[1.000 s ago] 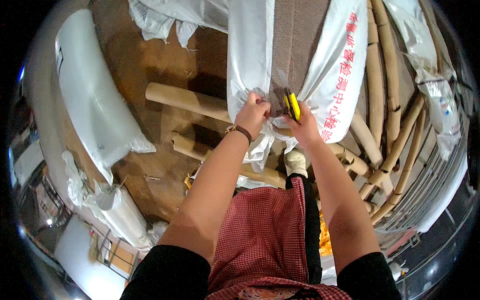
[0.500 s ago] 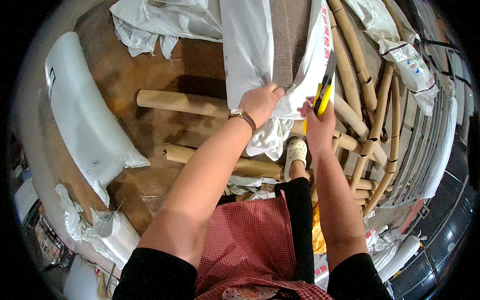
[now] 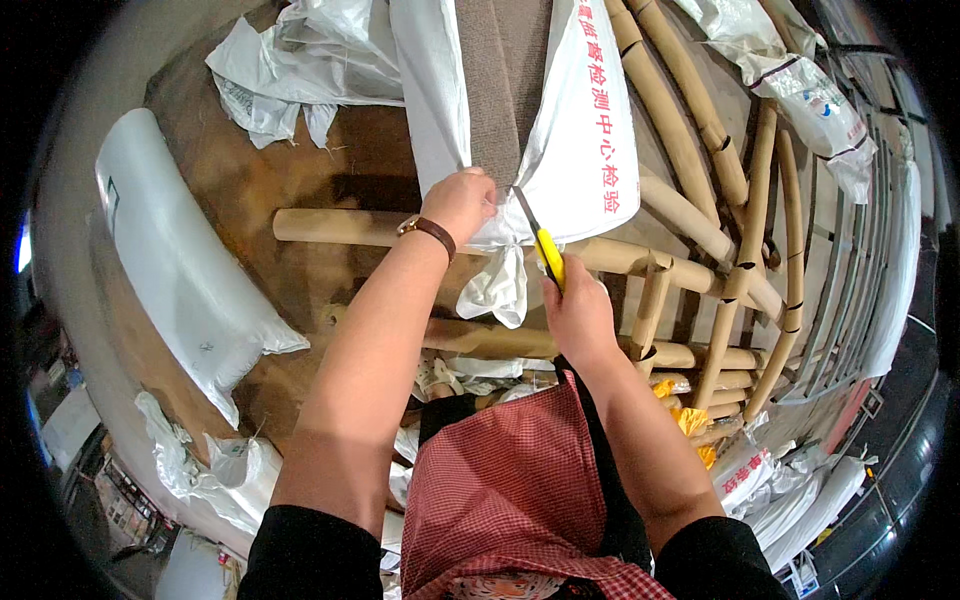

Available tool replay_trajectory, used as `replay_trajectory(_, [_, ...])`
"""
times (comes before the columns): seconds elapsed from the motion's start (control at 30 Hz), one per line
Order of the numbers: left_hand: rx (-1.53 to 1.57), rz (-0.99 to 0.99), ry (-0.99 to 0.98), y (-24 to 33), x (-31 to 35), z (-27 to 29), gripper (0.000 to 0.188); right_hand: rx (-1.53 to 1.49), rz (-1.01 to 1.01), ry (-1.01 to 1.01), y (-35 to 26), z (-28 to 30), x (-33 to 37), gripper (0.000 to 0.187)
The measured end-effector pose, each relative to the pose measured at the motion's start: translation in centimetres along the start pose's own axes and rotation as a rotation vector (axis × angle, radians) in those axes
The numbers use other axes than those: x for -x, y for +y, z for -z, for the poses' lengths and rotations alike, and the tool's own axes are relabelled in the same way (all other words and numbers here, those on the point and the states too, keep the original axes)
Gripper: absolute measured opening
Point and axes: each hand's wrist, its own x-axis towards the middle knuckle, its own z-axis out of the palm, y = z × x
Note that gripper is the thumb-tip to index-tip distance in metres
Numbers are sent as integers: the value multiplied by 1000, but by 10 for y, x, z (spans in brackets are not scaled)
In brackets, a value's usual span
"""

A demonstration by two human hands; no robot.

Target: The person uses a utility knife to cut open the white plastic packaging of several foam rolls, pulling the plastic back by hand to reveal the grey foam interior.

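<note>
A long bundle wrapped in a white woven plastic sack (image 3: 577, 130) reaches toward me from the far middle. The sack is slit lengthwise, and brown ribbed fabric (image 3: 497, 90) shows in the gap. My left hand (image 3: 460, 204) is closed on the sack's cut edge at the near end of the slit. In my right hand (image 3: 582, 308) is a yellow and black utility knife (image 3: 549, 256), its dark blade tip touching the sack just right of my left hand. The sack's knotted end (image 3: 497, 288) hangs down below the blade.
Cardboard tubes (image 3: 335, 226) lie under the bundle and pile up on the right. A wrapped white roll (image 3: 185, 250) stands at the left. Loose white sacking (image 3: 320, 60) lies at the far left; a metal rack (image 3: 850, 260) is at the far right.
The knife has come down and left, from raised beside the sack to its blade at the slit. My left hand has shifted left, and the slit is spread wider.
</note>
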Motion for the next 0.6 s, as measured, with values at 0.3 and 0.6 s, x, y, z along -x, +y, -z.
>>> replay_trajectory(0.3, [11,-50,38,3,6,3,11,75,-101,-79,-11,-7,5,20])
replay_trajectory(0.6, [7,-120,-12,-7,8,8,12,91,-95,-71,-9,-9,13,20])
